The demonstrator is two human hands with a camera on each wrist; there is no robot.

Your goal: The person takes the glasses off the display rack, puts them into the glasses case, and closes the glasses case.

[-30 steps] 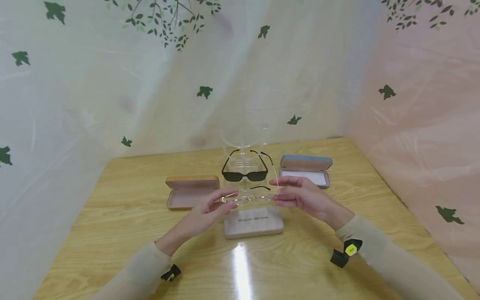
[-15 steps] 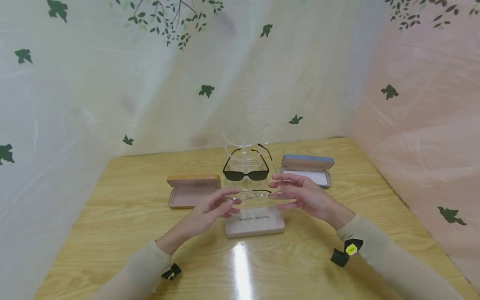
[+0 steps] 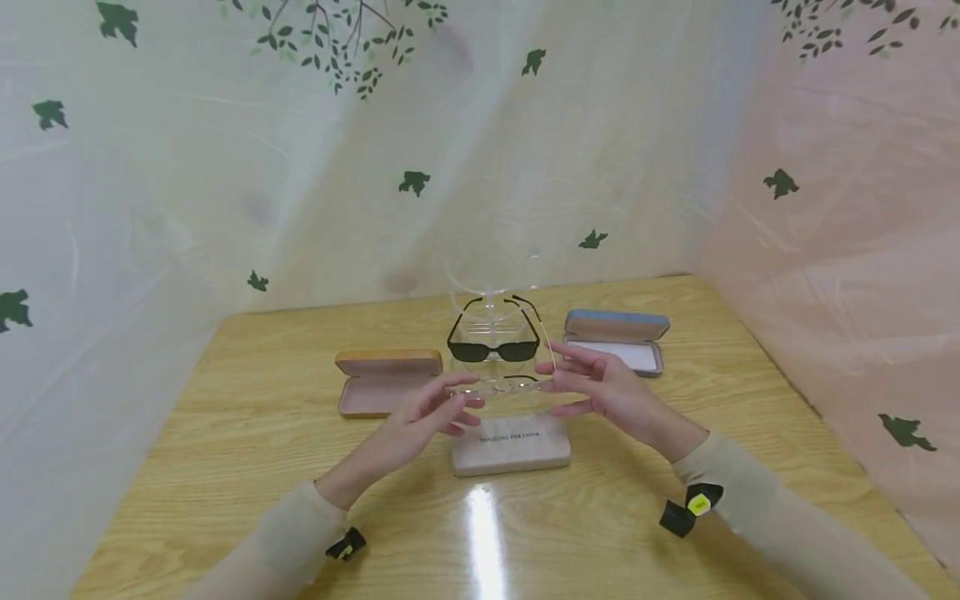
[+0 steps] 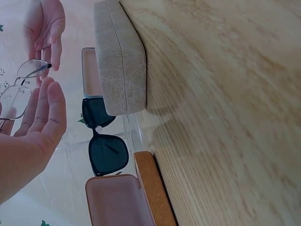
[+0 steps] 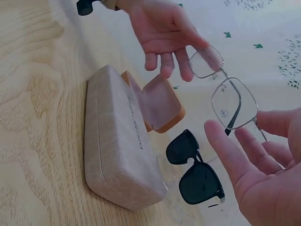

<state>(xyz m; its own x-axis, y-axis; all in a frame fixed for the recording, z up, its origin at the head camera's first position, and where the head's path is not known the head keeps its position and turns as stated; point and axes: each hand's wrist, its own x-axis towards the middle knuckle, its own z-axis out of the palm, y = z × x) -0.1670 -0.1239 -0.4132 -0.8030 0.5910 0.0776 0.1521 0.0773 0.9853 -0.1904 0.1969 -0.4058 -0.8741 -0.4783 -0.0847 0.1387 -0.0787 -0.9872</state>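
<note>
A pair of thin metal-rimmed eyeglasses is held up between both hands, above and behind a pale glasses case. My left hand holds one outer end of the frame, its other fingers extended. At the opposite end, my right hand pinches near the hinge, with the thumb against the rim in the right wrist view. The dark-tipped temples point away from me. Behind them, black sunglasses sit on a clear stand. In the left wrist view, the eyeglasses are partly cut off.
An orange case lies open on the left of the wooden table. To the back right stands an open blue case with something white inside. A printed curtain closes off the back and sides.
The eyeglasses have tilted and shifted slightly up the head view. Their right temple swung up, then came down somewhat. Both hands keep nearly the same place, with small finger shifts.
</note>
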